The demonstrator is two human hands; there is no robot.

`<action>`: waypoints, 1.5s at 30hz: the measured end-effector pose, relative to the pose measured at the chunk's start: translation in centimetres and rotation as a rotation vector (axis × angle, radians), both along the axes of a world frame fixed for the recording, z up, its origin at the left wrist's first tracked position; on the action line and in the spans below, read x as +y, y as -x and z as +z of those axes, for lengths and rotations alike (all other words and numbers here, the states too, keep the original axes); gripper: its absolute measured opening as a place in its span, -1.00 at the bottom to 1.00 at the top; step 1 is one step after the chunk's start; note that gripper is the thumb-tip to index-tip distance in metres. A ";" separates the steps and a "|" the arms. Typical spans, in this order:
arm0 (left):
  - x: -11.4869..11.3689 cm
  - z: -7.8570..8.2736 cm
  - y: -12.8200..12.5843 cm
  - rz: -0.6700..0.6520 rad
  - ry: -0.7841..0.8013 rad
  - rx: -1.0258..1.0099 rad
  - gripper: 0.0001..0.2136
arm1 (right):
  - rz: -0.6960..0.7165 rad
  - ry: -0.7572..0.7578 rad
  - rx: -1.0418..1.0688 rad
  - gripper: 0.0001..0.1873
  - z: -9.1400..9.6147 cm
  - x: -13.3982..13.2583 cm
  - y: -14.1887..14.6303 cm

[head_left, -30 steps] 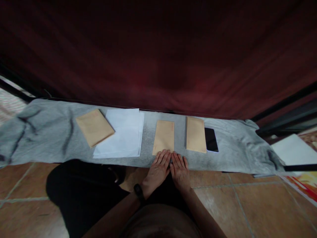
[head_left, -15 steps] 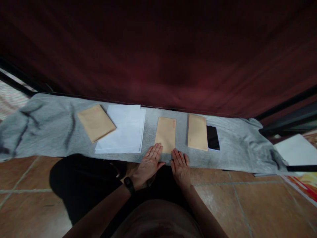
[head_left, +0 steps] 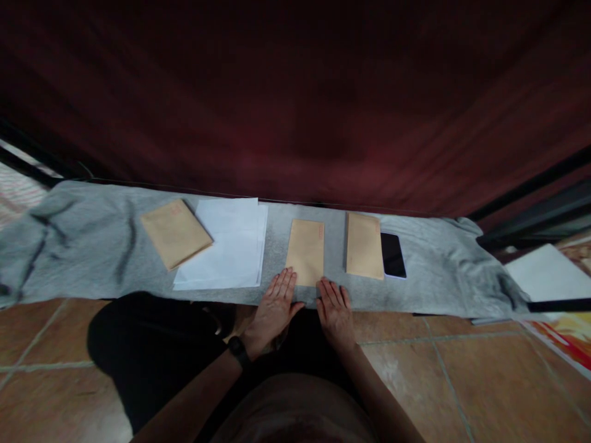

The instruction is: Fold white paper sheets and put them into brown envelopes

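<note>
A single brown paper envelope with small red print lies lengthwise in front of me on the grey cloth. My left hand rests flat, its fingertips at the envelope's lower left corner. At the lower right corner, my right hand lies with fingers stretched out and its palm over the cloth's near edge. Neither hand grips anything. To the right sits a stack of brown envelopes. On the left, another pile of brown envelopes overlaps white paper sheets.
A dark phone lies against the right stack. Behind the cloth-covered surface hangs a dark red curtain. Brown floor tiles show below. At the far right are a white sheet and a colourful printed sheet.
The view has shifted slightly. Both hands stay flat at the envelope's lower corners, and the envelopes, paper and phone keep their places on the cloth.
</note>
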State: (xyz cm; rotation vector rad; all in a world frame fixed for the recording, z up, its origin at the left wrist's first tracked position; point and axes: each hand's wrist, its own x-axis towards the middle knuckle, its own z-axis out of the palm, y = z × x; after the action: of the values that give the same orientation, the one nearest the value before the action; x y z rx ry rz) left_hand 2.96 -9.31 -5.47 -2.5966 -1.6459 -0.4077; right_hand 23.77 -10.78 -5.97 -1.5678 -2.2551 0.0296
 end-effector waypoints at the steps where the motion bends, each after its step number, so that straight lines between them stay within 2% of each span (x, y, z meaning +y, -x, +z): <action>1: -0.1 -0.1 0.0 0.015 -0.008 -0.001 -0.31 | 0.003 0.001 0.002 -0.50 0.0 0.0 0.0; 5: -0.5 -0.1 -0.2 0.047 -0.014 0.008 -0.31 | 0.016 -0.015 0.026 -0.47 0.1 0.1 0.3; 9: -0.6 0.5 -0.6 0.070 0.020 0.011 -0.34 | 0.083 -0.015 0.046 -0.46 0.4 0.6 1.8; 15: -0.2 1.1 -0.7 -0.045 0.047 0.035 -0.38 | 0.115 0.031 0.047 -0.49 0.7 0.9 3.6; 26: -0.4 0.6 0.0 0.022 0.022 0.000 -0.37 | 0.038 0.017 0.003 -0.48 0.4 0.5 1.8; 32: -0.1 1.2 -0.3 0.055 0.016 -0.035 -0.39 | 0.049 0.019 -0.026 -0.46 0.5 0.5 1.2; 36: 0.8 1.7 -1.7 -0.013 0.044 -0.043 -0.43 | 0.053 0.023 -0.037 -0.46 0.4 0.5 1.2; 39: 1.1 1.5 -2.5 -0.064 0.081 -0.030 -0.44 | 0.057 0.026 -0.034 -0.45 0.3 0.4 1.0; 45: 0.7 0.7 -2.2 -0.023 0.086 -0.035 -0.38 | 0.058 0.028 -0.033 -0.44 0.3 0.5 0.9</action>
State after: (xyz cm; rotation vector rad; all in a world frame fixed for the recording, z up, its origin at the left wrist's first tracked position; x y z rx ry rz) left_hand 5.13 -8.63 -4.82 -2.6870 -1.6831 -0.3946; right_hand 22.90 -10.30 -5.70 -1.5270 -2.3355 0.0523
